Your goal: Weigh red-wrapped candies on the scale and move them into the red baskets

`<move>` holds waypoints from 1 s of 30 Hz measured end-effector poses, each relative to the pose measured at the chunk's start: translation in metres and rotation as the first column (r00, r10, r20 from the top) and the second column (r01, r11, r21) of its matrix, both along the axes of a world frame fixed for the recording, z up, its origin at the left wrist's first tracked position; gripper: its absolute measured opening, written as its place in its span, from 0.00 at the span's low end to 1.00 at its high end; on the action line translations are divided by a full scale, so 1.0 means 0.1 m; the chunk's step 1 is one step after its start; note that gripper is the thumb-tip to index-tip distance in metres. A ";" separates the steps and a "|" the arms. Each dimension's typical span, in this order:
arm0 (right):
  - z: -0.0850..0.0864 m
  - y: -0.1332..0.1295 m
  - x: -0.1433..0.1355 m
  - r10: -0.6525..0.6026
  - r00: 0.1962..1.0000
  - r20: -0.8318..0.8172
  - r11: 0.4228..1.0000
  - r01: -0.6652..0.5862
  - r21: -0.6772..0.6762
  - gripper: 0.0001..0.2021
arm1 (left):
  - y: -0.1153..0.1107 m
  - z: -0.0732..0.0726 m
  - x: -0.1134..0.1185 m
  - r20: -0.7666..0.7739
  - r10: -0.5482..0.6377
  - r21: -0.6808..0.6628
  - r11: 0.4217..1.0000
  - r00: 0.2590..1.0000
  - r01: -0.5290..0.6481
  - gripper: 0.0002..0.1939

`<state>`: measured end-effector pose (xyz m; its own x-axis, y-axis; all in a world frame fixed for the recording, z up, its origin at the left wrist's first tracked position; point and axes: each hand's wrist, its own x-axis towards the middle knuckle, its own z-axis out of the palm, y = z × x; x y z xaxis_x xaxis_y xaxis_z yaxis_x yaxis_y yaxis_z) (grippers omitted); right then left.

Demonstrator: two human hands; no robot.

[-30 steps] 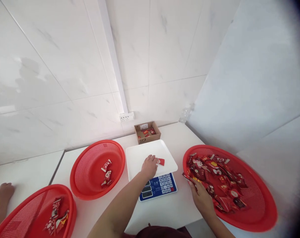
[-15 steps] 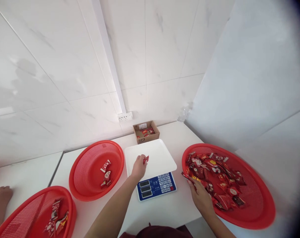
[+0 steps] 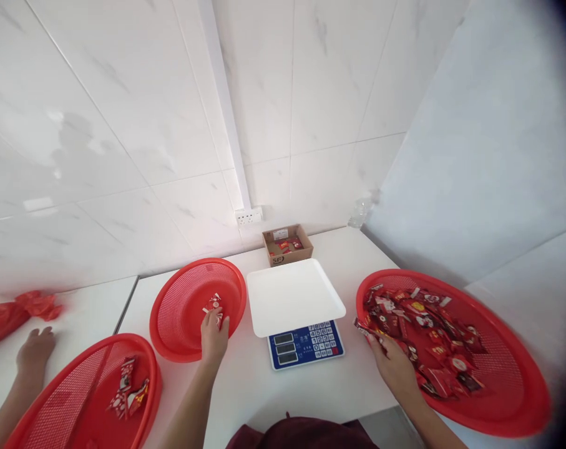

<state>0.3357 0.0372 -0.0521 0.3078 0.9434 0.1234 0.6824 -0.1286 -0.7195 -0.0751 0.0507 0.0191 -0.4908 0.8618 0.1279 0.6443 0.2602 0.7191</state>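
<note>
My left hand (image 3: 214, 333) is lowered into the middle red basket (image 3: 170, 330), its fingers closed around a wrapped candy (image 3: 219, 320) that is mostly covered. Another red-and-white candy (image 3: 212, 302) lies just past the fingertips. At the near left rim of the right red basket (image 3: 502, 374), my right hand (image 3: 392, 362) pinches a long red candy packet (image 3: 367, 328). Many red wrapped candies (image 3: 432, 337) lie in that basket. Between the hands stands a scale with a blue keypad (image 3: 306, 345) and a bare white pan (image 3: 294, 296).
A small cardboard box (image 3: 289, 255) with red packets stands behind the scale. Another red basket (image 3: 77, 380) with a few candies is at the lower left. Beyond it are another person's hand (image 3: 35, 350) and a red plastic bag (image 3: 25, 312). A wall socket (image 3: 249, 216) sits behind.
My left hand has moved from above the scale pan leftward and down into the middle basket. My right hand stays at the right basket's rim. The red bag has come into view.
</note>
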 end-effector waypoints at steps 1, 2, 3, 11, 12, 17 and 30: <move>0.05 0.02 -0.03 -0.005 1.000 0.007 1.000 0.005 0.028 0.26 | -0.04 -0.03 0.06 0.016 -0.020 -0.002 1.000 1.000 0.020 0.16; 0.12 0.04 -0.07 -0.002 1.000 0.011 0.999 0.001 0.040 0.26 | -0.09 -0.05 0.14 0.044 -0.049 -0.001 0.999 0.998 0.049 0.16; 0.20 0.07 -0.14 0.012 1.000 0.006 0.999 -0.012 0.036 0.25 | -0.13 -0.07 0.23 0.079 -0.083 0.003 0.997 0.993 0.083 0.16; 0.59 0.50 -0.85 0.153 0.880 -0.450 0.942 -0.267 -0.201 0.18 | -0.34 0.01 0.89 0.326 -0.433 -0.093 0.870 0.840 0.484 0.14; 0.57 0.55 -0.83 0.132 0.878 -0.459 0.955 -0.237 -0.178 0.19 | -0.36 0.02 0.94 0.339 -0.453 -0.110 0.852 0.825 0.512 0.14; 0.38 0.62 -0.19 -0.083 0.974 -0.212 0.991 0.059 -0.117 0.23 | -0.41 0.02 1.01 0.366 -0.495 -0.146 0.806 0.788 0.574 0.14; -0.12 0.60 1.55 -0.236 0.914 0.330 0.905 0.330 -0.268 0.27 | -0.35 0.11 1.20 0.385 -0.476 -0.225 0.782 0.790 0.581 0.15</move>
<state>0.4909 0.0973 -0.0638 0.5637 0.8250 -0.0398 0.7508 -0.5318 -0.3918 0.0452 0.0156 0.0299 0.0881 0.9592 -0.2688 0.5212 0.1856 0.8330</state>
